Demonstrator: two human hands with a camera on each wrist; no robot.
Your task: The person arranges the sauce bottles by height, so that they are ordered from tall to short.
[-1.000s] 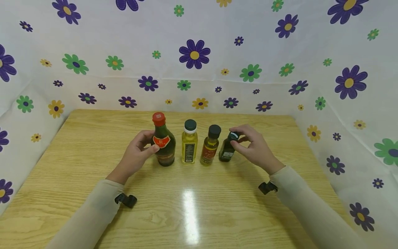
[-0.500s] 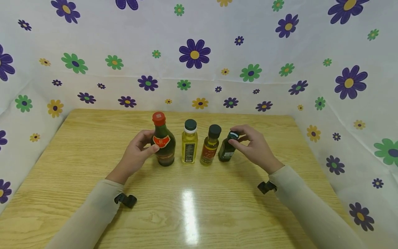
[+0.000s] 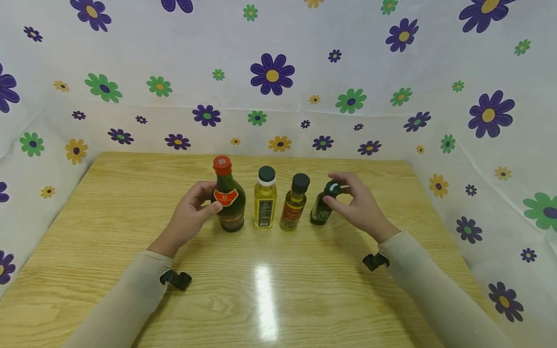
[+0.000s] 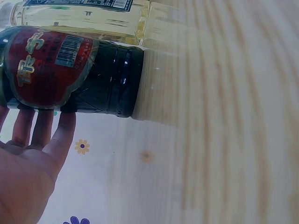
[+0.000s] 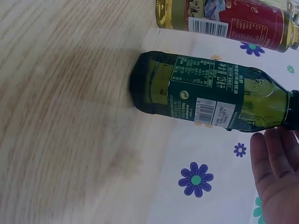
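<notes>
In the head view my left hand [image 3: 191, 212] holds a large dark bottle [image 3: 232, 215] with a red cap, thumb across its front. The left wrist view shows the bottle's red label [image 4: 46, 70] with fingers behind its side. My right hand [image 3: 359, 205] pinches the dark cap of a small green glass bottle [image 3: 321, 211] between thumb and fingers. That bottle leans to the right in the head view. Its green label and white barcode sticker [image 5: 212, 112] face the right wrist camera.
Between the two held bottles stand a clear bottle of yellow oil [image 3: 264, 208] with a dark green cap and a smaller black-capped bottle [image 3: 293, 210] with a red label. All are on a wooden table [image 3: 209, 304]. A flowered white cloth [image 3: 174, 53] hangs behind and along the sides.
The small green bottle has shifted slightly right and its top leans further right; its label has turned. My right hand moved a little with it. The left hand and other bottles stayed put.
</notes>
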